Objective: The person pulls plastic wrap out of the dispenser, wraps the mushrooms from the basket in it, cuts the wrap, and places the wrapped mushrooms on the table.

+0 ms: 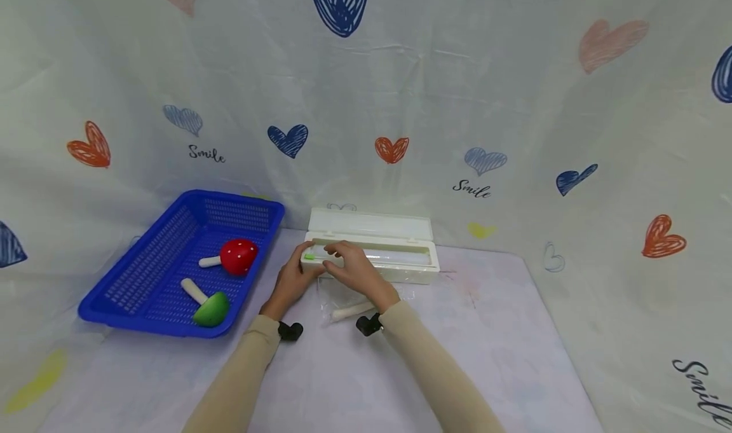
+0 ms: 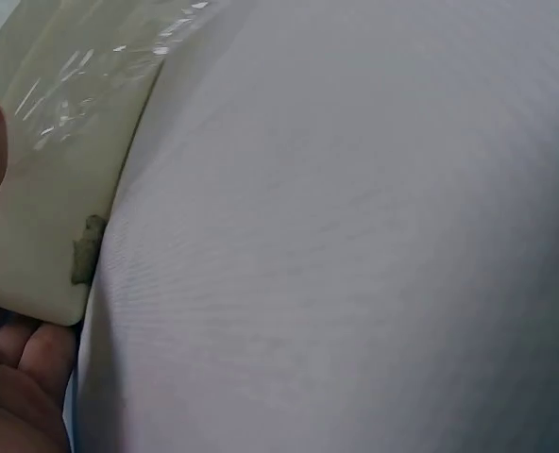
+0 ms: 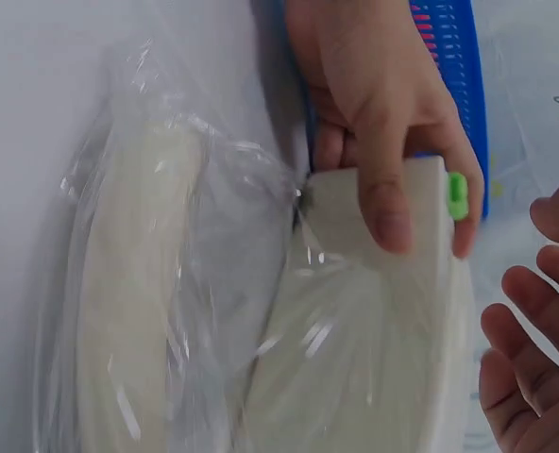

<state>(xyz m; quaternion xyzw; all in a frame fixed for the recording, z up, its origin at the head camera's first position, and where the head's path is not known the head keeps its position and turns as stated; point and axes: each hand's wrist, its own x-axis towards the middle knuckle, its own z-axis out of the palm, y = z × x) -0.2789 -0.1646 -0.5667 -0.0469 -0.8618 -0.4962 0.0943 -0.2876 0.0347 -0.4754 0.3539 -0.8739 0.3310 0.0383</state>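
Head view: a long white plastic box [image 1: 400, 274], its hinged lid [image 1: 372, 223] raised at the back, stands on a pale-covered table [image 1: 486, 363]. The left hand [image 1: 291, 281] grips the box's left end, near a bright green tab [image 1: 309, 256]. The right hand [image 1: 357, 271] is over the box's left half, fingers loosely bent, holding nothing. In front of the box lie clear crinkled plastic film [image 1: 327, 290] and a cream rod-shaped piece [image 1: 345, 312]. Left of the box is a blue perforated plastic basket [image 1: 166, 255] containing a red, white-spotted toy mushroom [image 1: 239, 257] and a green-capped toy mushroom [image 1: 211, 310].

Left wrist view: film overlaps the box's face; a dark rough patch [image 2: 89, 250] marks its lower corner.

Right wrist view: the left thumb presses the box's front; the right hand is apart from the box, fingers relaxed. Whether the rod-shaped piece is inside or beneath the film cannot be determined.
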